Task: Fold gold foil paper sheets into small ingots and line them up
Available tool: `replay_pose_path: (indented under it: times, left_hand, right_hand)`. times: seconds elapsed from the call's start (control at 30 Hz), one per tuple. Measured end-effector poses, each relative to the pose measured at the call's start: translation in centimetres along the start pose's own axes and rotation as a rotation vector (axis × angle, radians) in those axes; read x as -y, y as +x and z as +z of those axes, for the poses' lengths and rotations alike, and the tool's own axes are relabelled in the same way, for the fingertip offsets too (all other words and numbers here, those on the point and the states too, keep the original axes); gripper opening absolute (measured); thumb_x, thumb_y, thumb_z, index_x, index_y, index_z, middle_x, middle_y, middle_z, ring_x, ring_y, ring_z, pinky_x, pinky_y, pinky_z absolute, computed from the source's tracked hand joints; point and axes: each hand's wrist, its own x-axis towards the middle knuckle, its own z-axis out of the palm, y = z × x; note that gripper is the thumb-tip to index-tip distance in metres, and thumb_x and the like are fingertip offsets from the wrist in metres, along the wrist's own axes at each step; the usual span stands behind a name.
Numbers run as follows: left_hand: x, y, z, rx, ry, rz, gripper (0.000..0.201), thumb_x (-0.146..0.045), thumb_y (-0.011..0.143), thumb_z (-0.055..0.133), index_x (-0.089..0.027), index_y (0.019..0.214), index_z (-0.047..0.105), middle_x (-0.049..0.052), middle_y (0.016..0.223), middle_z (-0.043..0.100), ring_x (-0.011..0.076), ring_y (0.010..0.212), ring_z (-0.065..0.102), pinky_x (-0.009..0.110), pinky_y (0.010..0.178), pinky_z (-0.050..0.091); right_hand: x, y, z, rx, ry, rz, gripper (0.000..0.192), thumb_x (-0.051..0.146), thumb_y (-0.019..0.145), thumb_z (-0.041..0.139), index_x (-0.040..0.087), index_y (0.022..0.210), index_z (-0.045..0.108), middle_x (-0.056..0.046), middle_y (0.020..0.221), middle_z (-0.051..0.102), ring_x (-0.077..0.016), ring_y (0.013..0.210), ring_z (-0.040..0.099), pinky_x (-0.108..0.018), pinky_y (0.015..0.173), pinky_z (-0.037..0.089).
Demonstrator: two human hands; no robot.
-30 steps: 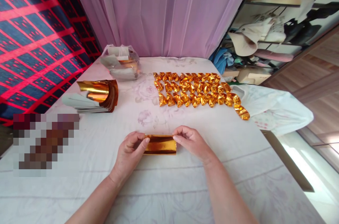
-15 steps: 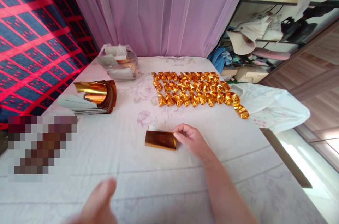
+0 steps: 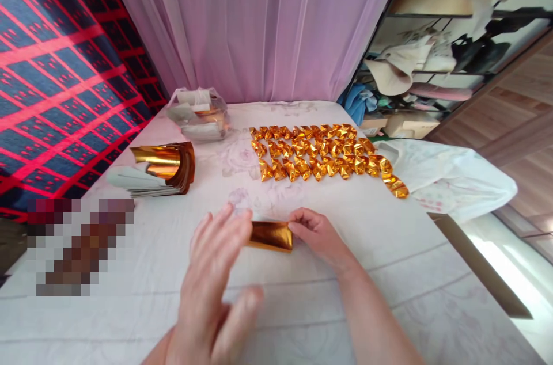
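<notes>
Mid-fold on a gold foil sheet (image 3: 272, 236): right hand (image 3: 317, 232) pinching its edge, left hand (image 3: 216, 273) spread open above. Next, probably pressing the crease flat.

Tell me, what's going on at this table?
A person is working gold foil on a cloth-covered table. The right hand pinches one end of a folded foil strip; the left hand hovers open above its other end. Finished folded pieces lie in rows beyond, a foil stack at left.
</notes>
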Motion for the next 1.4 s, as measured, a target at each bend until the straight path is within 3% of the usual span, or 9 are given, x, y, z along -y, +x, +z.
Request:
replay_pose_path:
  times: [0.1,0.17,0.23,0.37,0.47,0.57,0.7,1.13,1.4]
  left_hand:
    - [1.3,2.8,2.0,0.089,-0.023,-0.170,0.055,-0.042,0.092,0.056,-0.026,0.143,0.045,0.011,0.145,0.052,0.0296,0.137,0.045,0.052,0.111,0.037]
    - [2.8,3.1,3.0,0.177,-0.114,-0.354,0.056,-0.047,0.090,0.057,-0.022,0.140,0.049,0.013,0.136,0.060,0.0294,0.128,0.054,0.050,0.107,0.041]
    - [3.9,2.8,3.7,0.249,-0.219,-0.424,0.057,-0.049,0.083,0.065,-0.021,0.132,0.057,0.012,0.121,0.069,0.0282,0.116,0.062,0.047,0.104,0.044]
    - [4.0,2.0,4.8,0.184,-0.497,-0.594,0.037,-0.049,0.079,0.069,-0.019,0.100,0.069,0.005,0.088,0.072,0.0180,0.079,0.067,0.031,0.077,0.054]
    - [3.7,1.8,5.5,0.154,-0.615,-0.690,0.033,-0.050,0.078,0.071,-0.018,0.082,0.066,-0.001,0.068,0.064,0.0112,0.058,0.057,0.022,0.058,0.048]
    - [3.8,1.6,5.8,0.131,-0.617,-0.711,0.033,-0.050,0.077,0.072,-0.018,0.077,0.065,-0.003,0.062,0.059,0.0091,0.054,0.051,0.020,0.053,0.044]
    - [4.0,1.6,5.7,0.114,-0.607,-0.715,0.034,-0.051,0.075,0.073,-0.017,0.076,0.065,-0.001,0.066,0.061,0.0109,0.060,0.054,0.022,0.059,0.047]
    - [3.8,1.5,5.3,0.109,-0.578,-0.746,0.037,-0.055,0.074,0.072,-0.018,0.077,0.065,-0.001,0.065,0.061,0.0120,0.059,0.054,0.023,0.058,0.047]
    - [3.9,1.5,5.4,0.083,-0.581,-0.745,0.035,-0.051,0.075,0.073,-0.019,0.085,0.065,0.000,0.071,0.062,0.0120,0.063,0.055,0.023,0.061,0.047]
  right_hand:
    - [0.5,-0.2,-0.2,0.015,0.044,0.007,0.030,0.046,0.071,0.072,0.020,0.077,0.061,0.004,0.069,0.055,-0.0115,0.064,0.049,-0.025,0.062,0.041]
    - [0.7,-0.3,-0.3,0.018,0.037,0.001,0.030,0.046,0.071,0.073,0.020,0.077,0.060,0.004,0.067,0.054,-0.0112,0.062,0.048,-0.025,0.061,0.041]
    - [0.8,-0.3,-0.3,0.019,0.020,-0.003,0.030,0.047,0.071,0.073,0.020,0.077,0.060,0.004,0.066,0.054,-0.0112,0.062,0.047,-0.025,0.061,0.040]
    - [0.5,-0.2,-0.4,0.017,-0.008,0.005,0.032,0.049,0.071,0.073,0.020,0.077,0.061,0.003,0.065,0.054,-0.0114,0.061,0.046,-0.024,0.059,0.039]
    - [0.1,-0.1,-0.4,0.019,-0.022,0.014,0.032,0.049,0.071,0.073,0.020,0.077,0.062,0.003,0.065,0.054,-0.0111,0.061,0.046,-0.024,0.058,0.038]
    - [-0.2,-0.1,-0.5,0.018,-0.014,0.012,0.031,0.048,0.072,0.073,0.019,0.078,0.063,0.003,0.066,0.054,-0.0106,0.060,0.045,-0.024,0.057,0.036]
    - [0.0,-0.1,-0.4,0.024,-0.027,0.012,0.030,0.047,0.073,0.072,0.019,0.079,0.064,0.004,0.065,0.053,-0.0102,0.059,0.043,-0.023,0.056,0.035]
    - [0.4,-0.2,-0.4,0.075,-0.117,0.031,0.027,0.046,0.075,0.068,0.020,0.082,0.066,0.001,0.070,0.061,-0.0129,0.064,0.051,-0.025,0.059,0.042]
    - [0.2,-0.2,-0.2,0.017,-0.167,0.011,0.025,0.045,0.076,0.065,0.020,0.076,0.066,0.001,0.067,0.060,-0.0136,0.063,0.052,-0.026,0.059,0.044]
